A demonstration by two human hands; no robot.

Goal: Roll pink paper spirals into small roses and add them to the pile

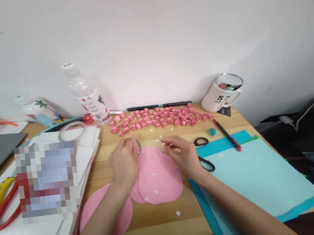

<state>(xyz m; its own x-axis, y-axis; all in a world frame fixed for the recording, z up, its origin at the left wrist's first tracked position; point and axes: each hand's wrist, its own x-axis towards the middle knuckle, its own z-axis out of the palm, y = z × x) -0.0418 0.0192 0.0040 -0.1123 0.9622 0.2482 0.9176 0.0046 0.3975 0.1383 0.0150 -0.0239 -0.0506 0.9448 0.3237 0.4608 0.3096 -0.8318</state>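
Left hand (124, 162) pinches a thin round greyish tape ring (139, 147) at the rounded pink paper stack's (161, 178) far-left edge. Right hand (184, 155), stack's far-right, fingers curled, can't tell if gripping. Ring likely light, stiff; hold by rim.

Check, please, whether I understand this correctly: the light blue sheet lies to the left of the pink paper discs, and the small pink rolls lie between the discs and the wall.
Not quite: the head view shows the light blue sheet to the right of the pink paper discs. The small pink rolls do lie between the discs and the wall.
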